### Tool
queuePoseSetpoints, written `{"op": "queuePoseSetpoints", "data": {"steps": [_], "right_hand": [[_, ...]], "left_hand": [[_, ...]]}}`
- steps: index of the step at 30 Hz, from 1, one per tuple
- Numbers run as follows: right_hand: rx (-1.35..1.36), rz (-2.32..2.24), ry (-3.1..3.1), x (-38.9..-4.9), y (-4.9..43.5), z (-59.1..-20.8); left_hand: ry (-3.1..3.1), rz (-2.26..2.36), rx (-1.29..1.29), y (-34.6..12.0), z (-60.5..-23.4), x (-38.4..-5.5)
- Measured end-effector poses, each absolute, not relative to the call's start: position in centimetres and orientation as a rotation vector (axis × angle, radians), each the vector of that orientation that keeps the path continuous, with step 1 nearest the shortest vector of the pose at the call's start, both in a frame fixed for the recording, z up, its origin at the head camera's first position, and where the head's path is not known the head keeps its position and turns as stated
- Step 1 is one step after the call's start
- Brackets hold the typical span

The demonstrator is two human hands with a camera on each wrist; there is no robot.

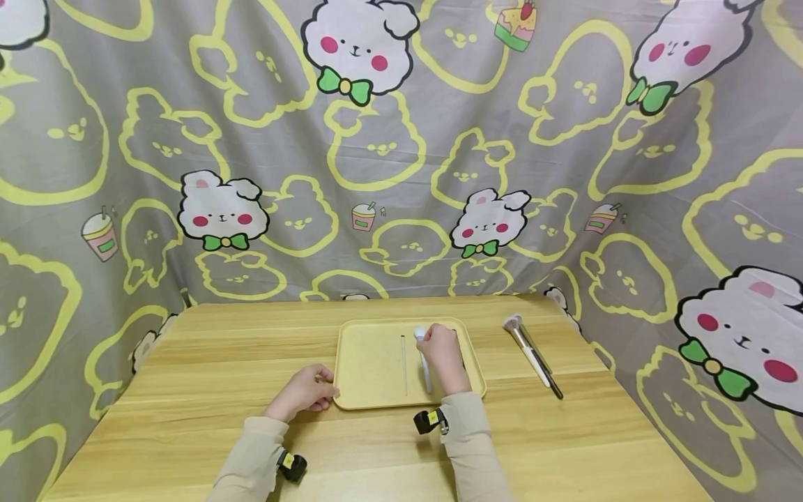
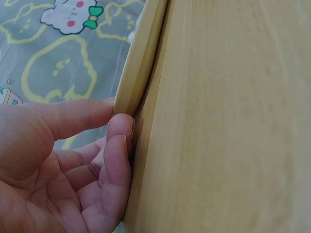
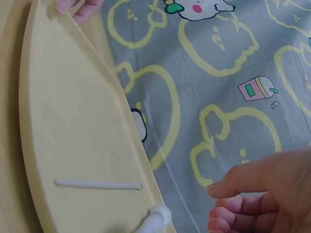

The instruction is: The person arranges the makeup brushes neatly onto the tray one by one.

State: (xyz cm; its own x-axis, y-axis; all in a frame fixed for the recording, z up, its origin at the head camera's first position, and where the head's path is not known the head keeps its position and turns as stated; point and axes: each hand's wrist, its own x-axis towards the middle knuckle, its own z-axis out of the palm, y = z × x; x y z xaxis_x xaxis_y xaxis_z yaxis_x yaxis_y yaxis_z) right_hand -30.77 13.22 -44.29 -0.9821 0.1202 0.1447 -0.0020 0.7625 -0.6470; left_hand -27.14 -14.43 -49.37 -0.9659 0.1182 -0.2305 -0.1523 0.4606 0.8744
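A pale yellow tray [image 1: 370, 362] lies on the wooden table. My left hand [image 1: 307, 390] holds its near left corner; in the left wrist view, thumb and index finger [image 2: 119, 127] pinch the rim. Over the tray's right part is my right hand [image 1: 442, 352], its fingers loosely bent and nothing visible between them in the right wrist view. Beside that hand lies a makeup brush [image 1: 427, 374] with a pale bluish head. To its left is a thin, slender brush [image 1: 404, 366] with a whitish handle. Something dark [image 1: 463, 359] in the tray is mostly hidden behind the right hand.
Right of the tray, two more makeup brushes lie close together, one white-handled [image 1: 533, 362] and one dark-handled [image 1: 555, 387]. A patterned grey curtain [image 1: 401, 209] hangs around the table's [image 1: 251, 335] back and sides.
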Motion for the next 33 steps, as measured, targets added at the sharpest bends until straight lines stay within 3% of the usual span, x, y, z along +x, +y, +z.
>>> {"op": "queuePoseSetpoints", "data": {"steps": [33], "right_hand": [[-0.16,0.875,-2.753,-31.4,22.7,-44.0]], "left_hand": [[2.452,1.505,-0.016,-14.3,-49.3,-27.1]]}}
